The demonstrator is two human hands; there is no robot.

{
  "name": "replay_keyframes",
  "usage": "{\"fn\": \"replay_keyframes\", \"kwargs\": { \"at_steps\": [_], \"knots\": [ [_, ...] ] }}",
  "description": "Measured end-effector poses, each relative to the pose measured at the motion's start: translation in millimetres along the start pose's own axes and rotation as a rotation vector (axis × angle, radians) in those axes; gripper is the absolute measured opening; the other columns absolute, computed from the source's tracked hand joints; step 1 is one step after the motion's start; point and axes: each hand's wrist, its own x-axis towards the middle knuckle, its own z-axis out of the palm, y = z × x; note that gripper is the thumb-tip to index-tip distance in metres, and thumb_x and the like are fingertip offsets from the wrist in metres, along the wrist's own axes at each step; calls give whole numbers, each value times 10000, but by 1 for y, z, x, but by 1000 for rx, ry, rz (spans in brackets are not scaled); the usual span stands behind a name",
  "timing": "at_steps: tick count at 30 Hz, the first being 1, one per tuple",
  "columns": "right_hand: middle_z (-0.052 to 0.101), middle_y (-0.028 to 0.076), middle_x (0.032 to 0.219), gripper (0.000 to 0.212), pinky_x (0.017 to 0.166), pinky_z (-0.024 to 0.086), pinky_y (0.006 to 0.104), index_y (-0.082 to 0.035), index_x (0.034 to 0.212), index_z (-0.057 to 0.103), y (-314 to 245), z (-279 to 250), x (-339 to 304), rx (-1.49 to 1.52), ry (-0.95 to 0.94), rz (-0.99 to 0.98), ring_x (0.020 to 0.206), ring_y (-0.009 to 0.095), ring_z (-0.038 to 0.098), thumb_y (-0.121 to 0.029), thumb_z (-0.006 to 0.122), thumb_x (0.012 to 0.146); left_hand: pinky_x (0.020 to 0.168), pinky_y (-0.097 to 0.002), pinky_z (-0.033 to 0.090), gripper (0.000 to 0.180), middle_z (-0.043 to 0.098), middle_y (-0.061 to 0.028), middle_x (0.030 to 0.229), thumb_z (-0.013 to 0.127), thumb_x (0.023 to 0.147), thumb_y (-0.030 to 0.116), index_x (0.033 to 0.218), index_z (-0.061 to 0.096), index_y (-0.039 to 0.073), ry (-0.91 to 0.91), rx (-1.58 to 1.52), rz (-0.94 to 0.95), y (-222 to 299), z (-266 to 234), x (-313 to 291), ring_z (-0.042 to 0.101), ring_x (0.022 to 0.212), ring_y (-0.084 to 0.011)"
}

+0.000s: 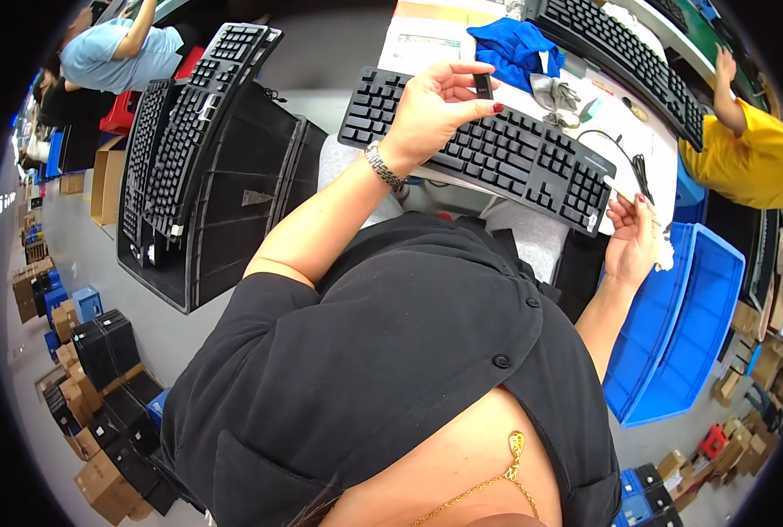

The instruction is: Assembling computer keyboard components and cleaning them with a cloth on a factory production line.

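Note:
A black full-size keyboard (pixel 514 158) lies tilted across my lap and the table edge, its right end lower. Above its upper edge my left hand (pixel 440 101) pinches a small black keycap (pixel 483 86) between thumb and fingers. At the keyboard's lower right corner, my right hand (pixel 633 239) is closed around a pale, slim stick (pixel 620 188), whose tip points toward the number keys. Part of the keyboard's left side is hidden behind my left hand and wrist.
A blue cloth (pixel 516 51), grey gloves (pixel 556 98) and a black cable (pixel 641 171) lie on the white table. More keyboards (pixel 624 61) stand beyond. Left, a black crate (pixel 233 198) carries stacked keyboards (pixel 185 132); right, blue bins (pixel 672 325). A person in yellow (pixel 751 158) works nearby.

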Motion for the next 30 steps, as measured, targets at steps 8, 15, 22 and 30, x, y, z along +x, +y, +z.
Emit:
{"fn": "replay_keyframes", "kwargs": {
  "at_steps": [8, 15, 22, 30],
  "knots": [
    [688, 148, 925, 238, 746, 559, 298, 40, 1142, 596, -10, 97, -18, -14, -152, 1, 823, 274, 700, -159, 509, 1045, 836, -221, 554, 488, 703, -132, 1084, 749, 810, -60, 1265, 586, 10, -50, -8, -40, 5, -13, -12, 677, 916, -142],
    [659, 76, 859, 230, 700, 471, 233, 36, 1077, 665, 7, 150, -21, -429, -422, 22, 735, 146, 592, -141, 527, 1022, 760, -208, 553, 535, 707, -125, 1006, 777, 781, -40, 1256, 535, 12, -100, 179, -123, 0, -7, -28, 674, 819, -125],
    [659, 45, 853, 162, 679, 453, 210, 12, 996, 694, 26, 171, -34, -482, -513, 1, 713, 95, 542, -126, 612, 974, 713, -201, 549, 598, 693, -108, 918, 793, 764, -23, 1272, 480, 20, -108, 278, -51, 6, 1, -43, 664, 801, -116],
    [616, 21, 777, 193, 574, 393, 193, 6, 938, 694, 26, 176, -39, -500, -349, -81, 634, 69, 482, -176, 640, 970, 737, -221, 561, 663, 660, -81, 898, 805, 746, -50, 1307, 459, 23, -120, 185, -76, 10, 3, -48, 670, 832, -135]
  ]
}}
